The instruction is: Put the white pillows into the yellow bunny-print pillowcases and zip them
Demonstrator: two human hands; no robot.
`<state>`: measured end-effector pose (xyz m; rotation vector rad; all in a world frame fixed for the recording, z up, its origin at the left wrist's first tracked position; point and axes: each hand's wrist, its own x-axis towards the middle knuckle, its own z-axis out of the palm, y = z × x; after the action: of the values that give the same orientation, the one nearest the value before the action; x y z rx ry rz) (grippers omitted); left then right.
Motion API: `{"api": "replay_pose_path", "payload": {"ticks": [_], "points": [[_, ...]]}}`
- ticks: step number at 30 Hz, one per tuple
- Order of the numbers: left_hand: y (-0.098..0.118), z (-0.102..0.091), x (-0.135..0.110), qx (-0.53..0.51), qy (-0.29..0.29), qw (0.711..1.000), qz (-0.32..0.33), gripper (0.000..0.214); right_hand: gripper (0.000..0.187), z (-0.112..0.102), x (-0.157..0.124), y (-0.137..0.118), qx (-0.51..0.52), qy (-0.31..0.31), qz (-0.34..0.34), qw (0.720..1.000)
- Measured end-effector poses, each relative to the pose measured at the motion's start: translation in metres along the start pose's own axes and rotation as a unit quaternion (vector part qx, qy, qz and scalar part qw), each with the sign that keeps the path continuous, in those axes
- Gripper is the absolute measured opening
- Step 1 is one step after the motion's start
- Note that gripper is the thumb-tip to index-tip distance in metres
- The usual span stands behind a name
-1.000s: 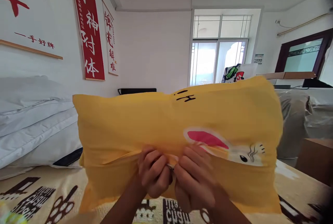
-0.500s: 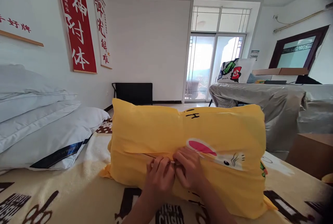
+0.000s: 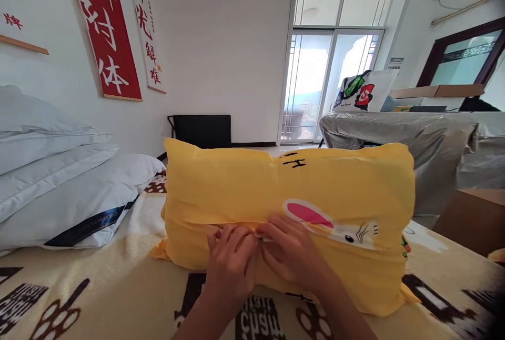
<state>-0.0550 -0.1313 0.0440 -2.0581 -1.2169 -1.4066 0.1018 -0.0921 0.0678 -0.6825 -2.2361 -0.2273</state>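
Fingers of the left hand [image 3: 231, 261] and the right hand [image 3: 291, 249] are bent nearly closed, side by side, their tips pinching cloth at a long crosswise slit [image 3: 203, 223] in one plump, rectangular, bright yellow fabric pillow [image 3: 221, 182]; just what lies between the tips is too small to tell. That pillow sits a little toward five o'clock from the middle of the view, broad face toward the wearer, on one beige blanket with dark brown printing [image 3: 126, 282]. It looks light, soft and springy, with little to break; the matt cloth should not slip, so the lips of the slit suit a pinch and the two ends a broader grasp. One white rabbit print with a pink ear [image 3: 357, 240] lies at three o'clock from the hands. Outward from the pillow, white fabric pillows [image 3: 79, 192] are heaped at nine o'clock, at least two, overlapping too much to count surely; three wall hangings [image 3: 108, 35] at ten, one red, two white; one white printed bag [image 3: 381, 90] between one and two; one brown cardboard box [image 3: 469, 221] at three.
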Motion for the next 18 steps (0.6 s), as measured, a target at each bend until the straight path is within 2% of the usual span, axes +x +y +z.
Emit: {"api": "replay_pose_path", "payload": {"ticks": [4, 9, 12, 18], "points": [[0.001, -0.002, 0.000, -0.012, 0.000, 1.000, -0.018, 0.018, 0.010, -0.006, -0.002, 0.001, 0.032, 0.001, 0.011, 0.999], [-0.012, -0.007, 0.004, -0.009, 0.016, 1.000, -0.021, 0.018, 0.017, -0.006, -0.002, -0.001, 0.010, -0.001, 0.009, 1.000], [-0.018, -0.014, 0.006, -0.020, -0.027, 0.999, -0.002, 0.017, 0.018, -0.002, 0.000, -0.005, -0.028, -0.004, 0.000, 1.000], [-0.017, -0.028, 0.010, -0.051, -0.099, 0.994, 0.021, 0.018, 0.017, 0.006, 0.002, -0.011, -0.063, 0.034, -0.029, 0.997]]}}
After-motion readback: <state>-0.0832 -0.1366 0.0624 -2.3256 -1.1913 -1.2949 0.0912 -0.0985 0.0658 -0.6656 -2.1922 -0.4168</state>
